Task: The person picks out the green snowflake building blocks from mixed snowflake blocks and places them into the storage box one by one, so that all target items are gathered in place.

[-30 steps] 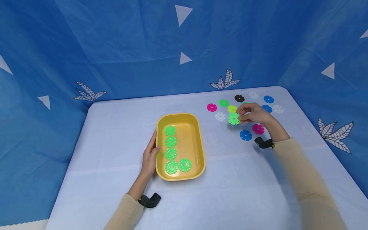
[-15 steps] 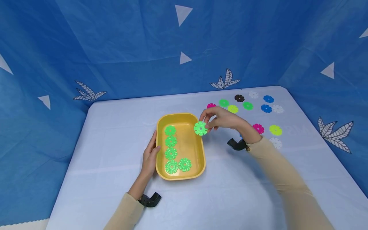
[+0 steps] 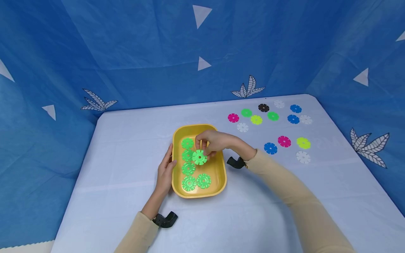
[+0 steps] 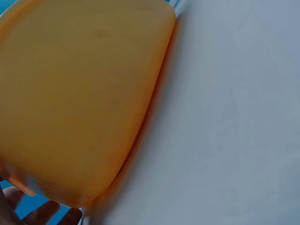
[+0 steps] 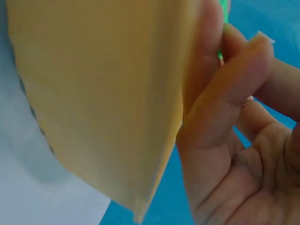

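A yellow tray [image 3: 219,175] sits mid-table with several green notched discs [image 3: 188,169] lying in it. My right hand [image 3: 211,143] pinches another green disc [image 3: 199,157] and holds it over the tray's middle. In the right wrist view the tray wall [image 5: 93,103] fills the left, and only a sliver of the green disc [image 5: 224,9] shows between my fingers [image 5: 225,93]. My left hand [image 3: 165,172] rests flat against the tray's left side with straight fingers. The left wrist view shows the tray's outer wall [image 4: 79,93] close up on the table.
Loose discs lie at the table's back right: pink [image 3: 233,117], green [image 3: 246,112], yellow-green [image 3: 256,119], black [image 3: 263,108], blue [image 3: 270,148], white [image 3: 303,157] and others. Blue cloth walls surround the white table [image 3: 126,140]. Black wrist mounts [image 3: 235,162] sit on both arms.
My right hand has carried a green disc from the loose pile on the right leftward, over the tray rim, to above the tray's middle. The left hand has stayed put.
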{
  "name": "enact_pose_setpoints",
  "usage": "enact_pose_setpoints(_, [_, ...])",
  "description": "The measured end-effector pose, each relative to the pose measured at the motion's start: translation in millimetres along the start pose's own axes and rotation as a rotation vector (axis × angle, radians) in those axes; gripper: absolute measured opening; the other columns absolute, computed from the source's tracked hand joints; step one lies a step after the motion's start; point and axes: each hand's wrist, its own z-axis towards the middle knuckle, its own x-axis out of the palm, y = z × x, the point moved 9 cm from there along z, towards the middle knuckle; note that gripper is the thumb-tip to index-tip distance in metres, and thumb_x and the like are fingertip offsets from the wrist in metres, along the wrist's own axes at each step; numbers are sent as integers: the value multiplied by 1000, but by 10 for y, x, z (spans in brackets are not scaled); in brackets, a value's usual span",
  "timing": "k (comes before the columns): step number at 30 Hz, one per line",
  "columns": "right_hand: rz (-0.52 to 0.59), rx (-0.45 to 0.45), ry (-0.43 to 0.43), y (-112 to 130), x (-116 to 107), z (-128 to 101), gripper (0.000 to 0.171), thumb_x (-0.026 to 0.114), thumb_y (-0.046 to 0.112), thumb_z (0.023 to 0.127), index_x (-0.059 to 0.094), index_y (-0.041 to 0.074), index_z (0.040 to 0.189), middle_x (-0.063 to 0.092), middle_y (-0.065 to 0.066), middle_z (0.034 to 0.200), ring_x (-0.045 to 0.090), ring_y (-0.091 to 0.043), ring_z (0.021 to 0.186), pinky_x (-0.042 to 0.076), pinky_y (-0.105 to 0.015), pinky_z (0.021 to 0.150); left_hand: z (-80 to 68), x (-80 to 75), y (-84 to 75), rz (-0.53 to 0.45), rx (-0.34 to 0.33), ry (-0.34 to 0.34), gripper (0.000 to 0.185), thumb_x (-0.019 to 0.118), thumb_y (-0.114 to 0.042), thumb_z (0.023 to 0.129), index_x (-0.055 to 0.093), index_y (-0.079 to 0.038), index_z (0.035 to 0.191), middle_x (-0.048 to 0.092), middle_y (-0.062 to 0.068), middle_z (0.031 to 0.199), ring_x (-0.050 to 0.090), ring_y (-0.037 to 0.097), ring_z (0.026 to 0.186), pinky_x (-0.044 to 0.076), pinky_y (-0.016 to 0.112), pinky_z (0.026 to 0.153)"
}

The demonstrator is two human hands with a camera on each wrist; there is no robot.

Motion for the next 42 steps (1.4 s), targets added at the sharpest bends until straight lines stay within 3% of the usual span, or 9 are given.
enact_pose_setpoints(9, [-174,101,38,-132,156,149,19,65,-8,84,62,8,95,57,-5,68,68,-29,63,56,-27,58,-5,4,2,0,-3,7,58,37,-11,102,22,-21,157,25,-1,162,37,28,141,39,6,96])
enact_pose_setpoints(17, [-283,176,57,-216,238,206,15,66,-7,85,62,5,93,56,-8,81,65,-18,56,55,-24,56,-10,2,8,7,-10,1,58,37,-11,102,23,-24,157,22,-4,162,34,24,143,36,5,98])
enact_pose_setpoints(26, [-300,219,77,-281,301,227,18,64,-12,82,59,4,88,55,-7,82,65,-16,55,53,-22,53,-6,4,13,3,-13,5,58,36,-10,102,23,-24,157,21,-6,162,31,22,145,35,5,99])
enact_pose_setpoints(35, [-356,208,71,-290,315,239,23,63,-13,80,54,8,81,52,-6,79,64,-15,53,51,-20,50,-12,6,13,13,-16,4,58,36,-11,102,23,-28,156,21,-7,163,30,21,146,33,5,101])
enact_pose_setpoints(42, [-371,208,71,-287,321,243,22,65,-10,82,53,8,81,51,-6,79,64,-15,53,51,-21,50,-9,8,10,10,-12,8,58,36,-11,102,22,-24,157,20,-6,163,30,23,146,34,5,100])
